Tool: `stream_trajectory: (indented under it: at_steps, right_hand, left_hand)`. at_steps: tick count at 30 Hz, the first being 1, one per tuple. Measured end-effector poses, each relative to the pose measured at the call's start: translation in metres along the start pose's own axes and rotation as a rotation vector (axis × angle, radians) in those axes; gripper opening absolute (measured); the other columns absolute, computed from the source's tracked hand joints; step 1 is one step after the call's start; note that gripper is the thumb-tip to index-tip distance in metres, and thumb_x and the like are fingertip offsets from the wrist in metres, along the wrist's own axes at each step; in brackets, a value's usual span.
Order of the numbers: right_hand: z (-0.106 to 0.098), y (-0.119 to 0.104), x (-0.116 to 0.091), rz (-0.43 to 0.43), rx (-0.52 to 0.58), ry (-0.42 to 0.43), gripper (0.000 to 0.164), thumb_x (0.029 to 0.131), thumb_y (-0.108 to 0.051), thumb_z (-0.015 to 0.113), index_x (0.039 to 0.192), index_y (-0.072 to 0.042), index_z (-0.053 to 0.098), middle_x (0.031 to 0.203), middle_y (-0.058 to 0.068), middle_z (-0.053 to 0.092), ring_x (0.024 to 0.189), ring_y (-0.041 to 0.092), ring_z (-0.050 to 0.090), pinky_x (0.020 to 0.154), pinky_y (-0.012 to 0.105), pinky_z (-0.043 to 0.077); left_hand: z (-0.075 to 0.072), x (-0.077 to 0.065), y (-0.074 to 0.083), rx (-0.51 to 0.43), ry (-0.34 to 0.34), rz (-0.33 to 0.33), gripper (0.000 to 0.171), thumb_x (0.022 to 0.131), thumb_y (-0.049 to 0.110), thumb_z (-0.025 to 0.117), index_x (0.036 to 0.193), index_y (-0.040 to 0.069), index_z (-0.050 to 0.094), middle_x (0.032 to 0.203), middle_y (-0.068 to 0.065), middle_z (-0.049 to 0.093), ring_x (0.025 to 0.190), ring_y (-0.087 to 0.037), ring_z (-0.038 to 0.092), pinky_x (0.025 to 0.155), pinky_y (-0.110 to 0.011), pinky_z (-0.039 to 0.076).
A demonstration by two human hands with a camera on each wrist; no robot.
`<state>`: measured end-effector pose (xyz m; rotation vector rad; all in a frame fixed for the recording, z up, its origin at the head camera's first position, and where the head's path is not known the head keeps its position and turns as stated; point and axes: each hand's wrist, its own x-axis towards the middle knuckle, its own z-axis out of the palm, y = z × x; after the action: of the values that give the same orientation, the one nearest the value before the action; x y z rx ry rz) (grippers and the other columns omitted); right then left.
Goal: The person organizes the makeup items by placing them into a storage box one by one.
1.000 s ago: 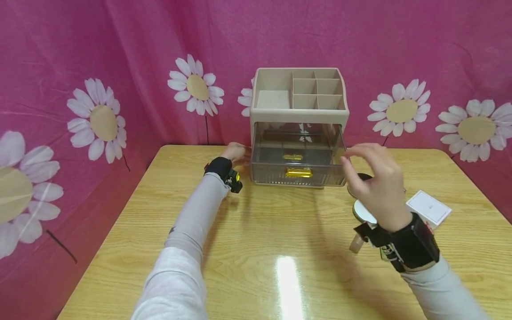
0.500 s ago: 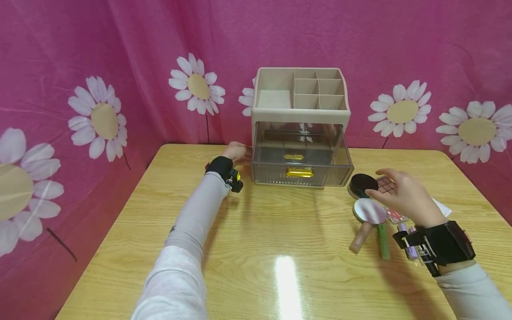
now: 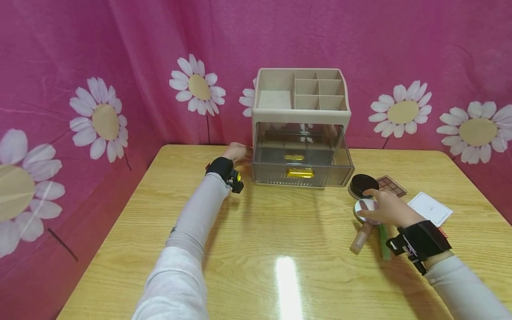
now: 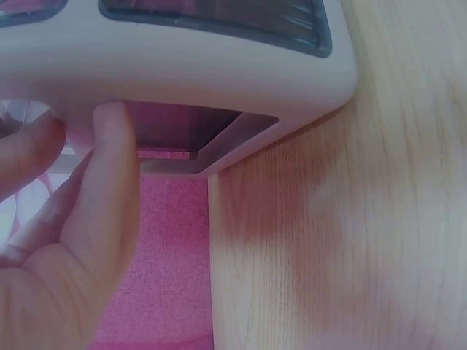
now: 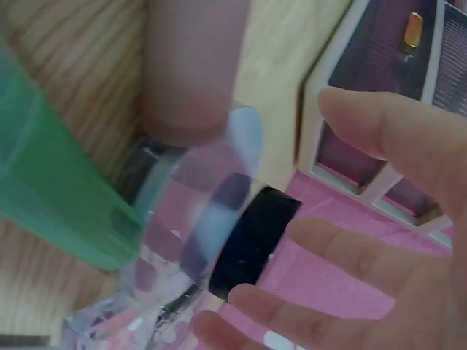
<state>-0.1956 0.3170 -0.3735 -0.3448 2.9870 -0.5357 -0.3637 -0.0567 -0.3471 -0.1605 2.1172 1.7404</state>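
A beige desk organizer (image 3: pixel 301 116) stands at the back with its smoky clear drawer (image 3: pixel 280 175) pulled out. My left hand (image 3: pixel 236 152) is at the organizer's left side. In the left wrist view, that hand's extended fingers (image 4: pixel 113 138) touch the frame of the side opening. My right hand (image 3: pixel 390 208) is over the round head of a hand mirror (image 3: pixel 361 240), its fingers spread and nothing held. A black round container (image 3: pixel 364 183) lies just beyond the mirror, and in the right wrist view its black edge (image 5: pixel 252 244) shows near the fingertips.
A brown palette (image 3: pixel 392 184) and a white box (image 3: pixel 430 208) lie at the right. A green tube-like item (image 3: pixel 385 244) lies beside the mirror handle, partly under my right hand. Other small items there are hidden. A pink flowered curtain (image 3: pixel 256 35) hangs behind the wooden table (image 3: pixel 248 258).
My right hand has left the drawer's right front corner, moved right and toward me, then come over the hand mirror. The left hand stays at the organizer's side.
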Motion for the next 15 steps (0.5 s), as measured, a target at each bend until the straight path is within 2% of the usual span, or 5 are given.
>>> stream_trajectory:
  at_steps: [3,5,10,15]
  right_hand:
    - [0.003,0.002,0.001,0.004,-0.011,-0.025,0.067,0.074,-0.03,0.073,0.118,0.014,0.048,0.083,0.019,0.06,0.07,0.023,0.05,0.058,0.032,0.043]
    - [0.005,0.003,0.001,0.002,-0.015,-0.037,0.069,0.074,-0.031,0.074,0.118,0.015,0.047,0.089,0.024,0.061,0.074,0.026,0.054,0.06,0.036,0.046]
    - [0.009,0.005,0.001,-0.002,-0.045,-0.048,0.072,0.073,-0.033,0.074,0.12,0.015,0.047,0.104,0.034,0.057,0.092,0.042,0.056,0.074,0.05,0.049]
    - [0.012,0.007,0.002,-0.027,-0.071,-0.048,0.073,0.07,-0.033,0.076,0.118,0.015,0.049,0.104,0.033,0.057,0.095,0.047,0.054,0.077,0.054,0.047]
  left_hand:
    - [-0.001,0.0,0.0,-0.005,0.001,-0.004,0.035,0.09,-0.005,0.044,0.125,-0.002,0.053,0.12,-0.016,0.055,0.106,-0.026,0.054,0.094,-0.035,0.046]
    - [-0.001,0.0,0.0,-0.007,-0.001,-0.001,0.035,0.09,-0.005,0.045,0.124,-0.002,0.053,0.12,-0.017,0.055,0.105,-0.027,0.054,0.094,-0.035,0.047]
    - [-0.001,0.0,0.0,-0.007,-0.004,-0.001,0.035,0.09,-0.004,0.045,0.125,-0.003,0.052,0.12,-0.017,0.055,0.105,-0.027,0.054,0.094,-0.035,0.046]
    - [-0.001,0.001,0.0,-0.012,-0.006,-0.012,0.036,0.091,-0.005,0.044,0.126,-0.003,0.051,0.121,-0.017,0.054,0.107,-0.027,0.054,0.094,-0.035,0.046]
